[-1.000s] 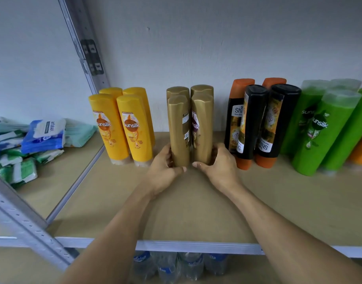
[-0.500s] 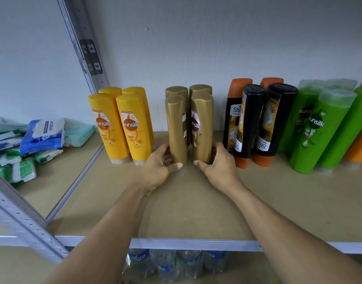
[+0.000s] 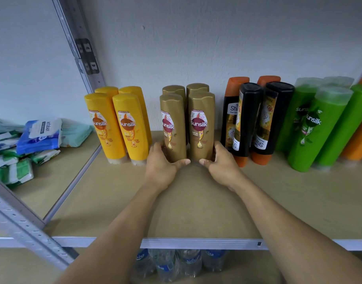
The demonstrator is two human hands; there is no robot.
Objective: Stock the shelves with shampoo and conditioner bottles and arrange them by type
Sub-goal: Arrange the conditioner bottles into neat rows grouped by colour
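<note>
Shelf (image 3: 196, 212) half-stocked — left hand (image 3: 161, 165) and right hand (image 3: 223, 163) curl round the front gold bottles (image 3: 201, 111), likely squaring them — next, a gentle release.

Both bare forearms rise from the lower corners of the frame and converge at centre; the left hand (image 3: 160, 165) curls its grip round the foot of the left golden plastic bottle (image 3: 173, 128); the right hand (image 3: 223, 163) clasps the right golden plastic bottle (image 3: 201, 126); the thumbs point inward, nearly meeting.

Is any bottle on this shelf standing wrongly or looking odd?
Yes. The two front black bottles stand upside down: orange caps at the bottom, labels inverted. The two rear bottles have orange caps on top.
</note>
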